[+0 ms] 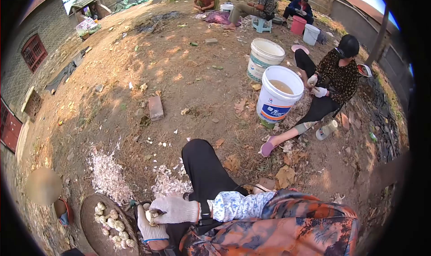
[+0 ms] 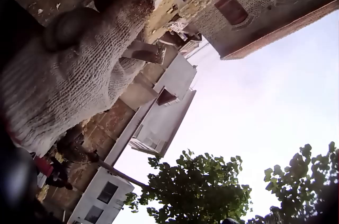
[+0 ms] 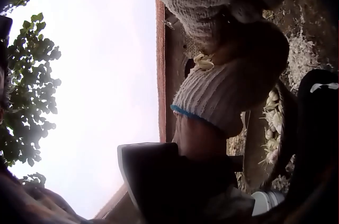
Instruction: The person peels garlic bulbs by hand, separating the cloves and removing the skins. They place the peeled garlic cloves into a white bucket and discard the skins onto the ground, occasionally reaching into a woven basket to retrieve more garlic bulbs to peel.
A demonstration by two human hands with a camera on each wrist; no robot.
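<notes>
Peeling seems the step in hand: the left hand [image 1: 150, 231] and right hand [image 1: 175, 210] hold their fingers clamped on a garlic bulb [image 1: 151, 214], just beside the basket's [image 1: 90, 209] right rim. The next move calls for a firm pinch on loose skin.

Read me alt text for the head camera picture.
A garlic bulb is held by the gloved left hand and right hand, next to a basket of garlic and a pile of skins on dirt. Nearby, a person sits by white buckets.
</notes>
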